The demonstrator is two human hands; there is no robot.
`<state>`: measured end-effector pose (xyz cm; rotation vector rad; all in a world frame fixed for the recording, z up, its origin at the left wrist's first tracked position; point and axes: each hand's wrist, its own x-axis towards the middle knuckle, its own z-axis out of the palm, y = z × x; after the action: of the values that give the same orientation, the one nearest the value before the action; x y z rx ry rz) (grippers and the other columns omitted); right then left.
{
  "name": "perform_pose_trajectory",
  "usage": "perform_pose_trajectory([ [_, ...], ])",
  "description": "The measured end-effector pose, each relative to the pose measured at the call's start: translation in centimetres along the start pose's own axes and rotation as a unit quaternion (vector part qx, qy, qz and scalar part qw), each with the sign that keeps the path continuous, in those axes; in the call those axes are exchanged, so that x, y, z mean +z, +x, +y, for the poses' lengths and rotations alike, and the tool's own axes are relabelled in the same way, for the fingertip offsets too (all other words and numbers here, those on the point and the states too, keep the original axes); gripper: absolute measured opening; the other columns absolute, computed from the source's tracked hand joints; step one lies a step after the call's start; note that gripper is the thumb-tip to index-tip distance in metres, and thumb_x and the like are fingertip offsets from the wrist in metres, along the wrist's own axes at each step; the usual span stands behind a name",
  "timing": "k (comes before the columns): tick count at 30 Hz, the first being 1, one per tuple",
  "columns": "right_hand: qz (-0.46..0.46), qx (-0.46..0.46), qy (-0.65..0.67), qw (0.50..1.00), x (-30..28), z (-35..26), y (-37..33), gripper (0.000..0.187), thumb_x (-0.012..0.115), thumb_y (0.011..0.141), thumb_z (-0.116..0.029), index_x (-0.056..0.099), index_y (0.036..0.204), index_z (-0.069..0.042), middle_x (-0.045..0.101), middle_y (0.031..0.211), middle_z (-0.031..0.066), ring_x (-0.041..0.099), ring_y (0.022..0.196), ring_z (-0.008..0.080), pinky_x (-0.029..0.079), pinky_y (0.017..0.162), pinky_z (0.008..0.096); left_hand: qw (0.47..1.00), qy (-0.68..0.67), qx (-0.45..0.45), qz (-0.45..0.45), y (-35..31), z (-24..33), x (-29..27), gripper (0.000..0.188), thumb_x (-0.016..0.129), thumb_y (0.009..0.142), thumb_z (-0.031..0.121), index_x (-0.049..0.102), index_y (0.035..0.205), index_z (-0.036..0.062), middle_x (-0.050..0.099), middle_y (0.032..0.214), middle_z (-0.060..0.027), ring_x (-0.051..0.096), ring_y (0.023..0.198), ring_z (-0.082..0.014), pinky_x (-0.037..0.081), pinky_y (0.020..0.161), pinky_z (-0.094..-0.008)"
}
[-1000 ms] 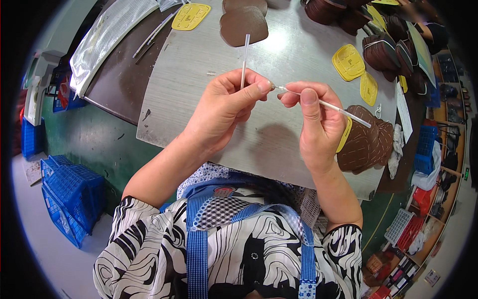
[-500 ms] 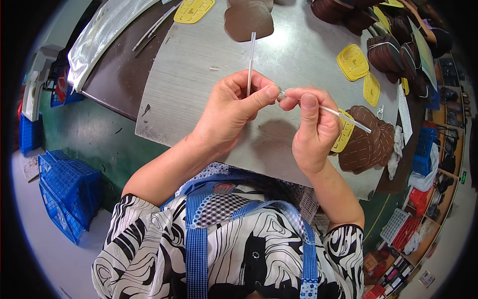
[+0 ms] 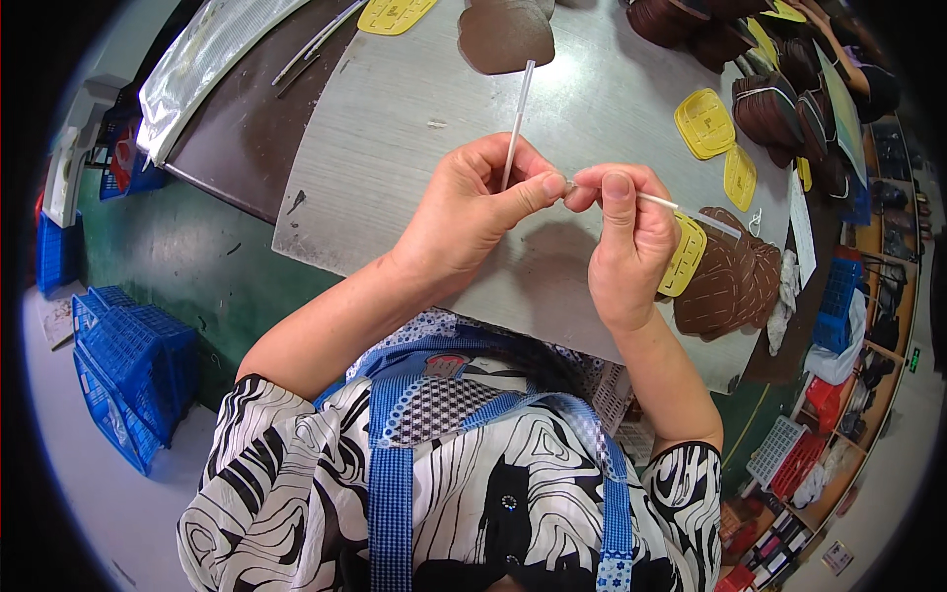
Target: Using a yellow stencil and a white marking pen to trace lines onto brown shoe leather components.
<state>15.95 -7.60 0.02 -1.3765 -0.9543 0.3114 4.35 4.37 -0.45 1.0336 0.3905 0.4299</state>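
Observation:
My left hand (image 3: 459, 212) is closed around a thin white pen refill (image 3: 516, 133), which stands upright with its clear end pointing away from me. In my right hand (image 3: 631, 237) a second thin white pen refill (image 3: 659, 201) is pinched, its clear end slanting out to the right. The fingertips of both hands meet, and what lies between them is too small to make out. Nearest my right hand are a yellow slotted template (image 3: 683, 257) and a pile of brown leather-like pieces (image 3: 730, 281) with dashed pale marks.
The grey work board (image 3: 380, 168) lies under my hands. More brown pieces (image 3: 505, 37) are at its far edge, with yellow templates (image 3: 705, 123) and tied brown bundles (image 3: 764, 111) at the far right. Thin rods (image 3: 318, 41) lie far left; blue crates (image 3: 133, 365) stand on the floor.
Both hands have shifted slightly right. The left refill leans more to the right, and the right one sits a little higher, its clear end now over the brown pile.

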Motion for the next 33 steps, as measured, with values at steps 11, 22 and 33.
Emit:
perform_pose_trajectory([
  [11, -0.108, 0.169, 0.209, 0.957, 0.1, -1.9, 0.1, 0.038, 0.061, 0.105, -0.016, 0.056, 0.137, 0.004, 0.071, 0.099, 0.0077, 0.065, 0.093, 0.0113, 0.052, 0.087, 0.0257, 0.932, 0.297, 0.170, 0.122, -1.1, 3.5, -5.6, 0.009, 0.070, 0.099, 0.012, 0.069, 0.100, 0.0031, 0.065, 0.088, 0.0039, 0.057, 0.081, -0.0036, 0.048, 0.075, -0.0217],
  [22, -0.307, 0.232, -0.002, 0.923, 0.5, -2.7, -0.9, 0.034, 0.065, 0.101, -0.012, 0.063, 0.133, -0.003, 0.069, 0.097, 0.0014, 0.061, 0.090, 0.0070, 0.049, 0.086, 0.0237, 0.739, 0.518, 0.265, 0.341, 2.6, 9.8, -23.6, 0.024, 0.079, 0.089, 0.023, 0.074, 0.101, 0.0034, 0.073, 0.085, -0.0019, 0.061, 0.075, -0.0094, 0.050, 0.074, -0.0271],
  [33, -0.191, 0.210, 0.152, 0.947, 2.9, -3.9, -2.7, 0.033, 0.065, 0.102, -0.019, 0.056, 0.127, 0.000, 0.065, 0.087, 0.0043, 0.061, 0.076, 0.0100, 0.051, 0.069, 0.0274, 0.818, 0.545, 0.186, -0.002, -3.8, 6.8, -4.6, 0.048, 0.055, 0.096, 0.000, 0.047, 0.144, 0.0008, 0.050, 0.071, -0.0059, 0.045, 0.061, -0.0148, 0.042, 0.060, -0.0313],
])
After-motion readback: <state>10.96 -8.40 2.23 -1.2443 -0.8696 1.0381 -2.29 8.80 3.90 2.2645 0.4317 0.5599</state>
